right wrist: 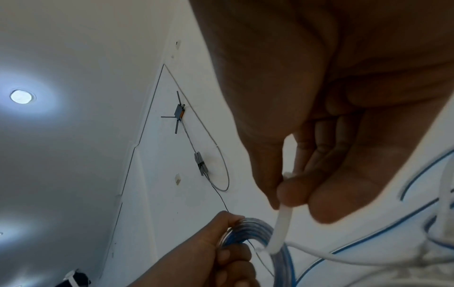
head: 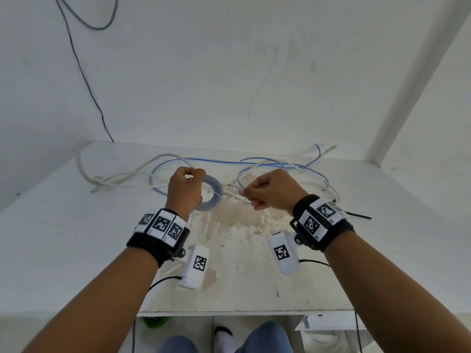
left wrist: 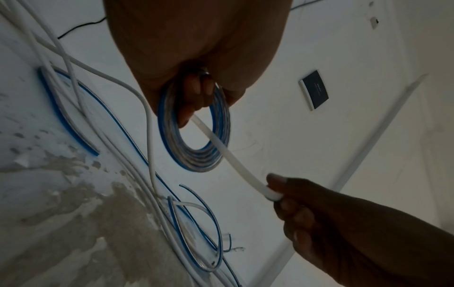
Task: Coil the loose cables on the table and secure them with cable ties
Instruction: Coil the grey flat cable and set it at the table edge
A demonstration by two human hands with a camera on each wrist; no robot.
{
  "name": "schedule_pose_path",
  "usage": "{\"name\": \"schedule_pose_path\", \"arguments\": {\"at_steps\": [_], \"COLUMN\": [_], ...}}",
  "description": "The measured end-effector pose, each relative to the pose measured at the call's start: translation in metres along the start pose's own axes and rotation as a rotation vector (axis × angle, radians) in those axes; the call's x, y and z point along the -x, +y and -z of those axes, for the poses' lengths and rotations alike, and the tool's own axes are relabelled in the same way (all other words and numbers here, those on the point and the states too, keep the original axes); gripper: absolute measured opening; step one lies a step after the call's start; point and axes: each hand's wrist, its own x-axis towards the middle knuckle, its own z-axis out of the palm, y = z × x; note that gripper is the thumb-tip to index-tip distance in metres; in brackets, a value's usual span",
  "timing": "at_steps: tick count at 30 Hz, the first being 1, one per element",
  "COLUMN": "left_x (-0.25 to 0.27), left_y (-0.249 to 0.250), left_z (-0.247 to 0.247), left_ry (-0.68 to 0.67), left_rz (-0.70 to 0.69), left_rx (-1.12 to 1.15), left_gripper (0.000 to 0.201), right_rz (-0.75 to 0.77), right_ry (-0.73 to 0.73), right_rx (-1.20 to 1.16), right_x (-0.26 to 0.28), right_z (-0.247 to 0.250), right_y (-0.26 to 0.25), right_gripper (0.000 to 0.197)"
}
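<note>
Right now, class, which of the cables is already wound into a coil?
The blue cable coil in the left hand; the other blue and white cables lie loose on the table.

Painted surfaces, plastic cables, cloth straps.

The table [head: 76, 225] is matt white, its paint worn off in a rough, flaking beige patch [head: 237, 225] at the middle. The coil [left wrist: 196, 155] is glossy, see-through plastic with blue stripes; the loose cables [head: 280, 164] have the same sheen, beside others in smooth white sheathing. The tie [left wrist: 236, 165] looks like milky, smooth, bendy plastic. The wall [head: 229, 72] is matt white paint, faintly smudged. Both wrist bands [head: 153, 245] look like black cloth, with matt printed markers on top. The cameras [head: 195, 266] under the wrists are smooth white plastic.
</note>
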Motion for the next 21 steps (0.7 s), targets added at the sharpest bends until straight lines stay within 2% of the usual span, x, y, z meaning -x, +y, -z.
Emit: {"name": "schedule_pose_path", "arguments": {"at_steps": [8, 15, 21], "left_x": [0.009, 0.012, 0.012], "left_y": [0.003, 0.007, 0.007], "left_z": [-0.007, 0.002, 0.006], "left_ry": [-0.036, -0.072, -0.09], "left_rz": [0.102, -0.008, -0.047], "left_rx": [0.087, -0.002, -0.059], "left_gripper": [0.021, 0.022, 0.021], "right_rz": [0.167, 0.233, 0.356], "right_ry": [0.114, 0.083, 0.086], "right_rx": [-0.185, -0.275, -0.2], "right_x": [0.006, 0.011, 0.018], "right_z": [-0.04, -0.045, -0.045], "right_y": [0.0, -0.004, -0.01], "right_gripper": [0.029, 0.019, 0.014]}}
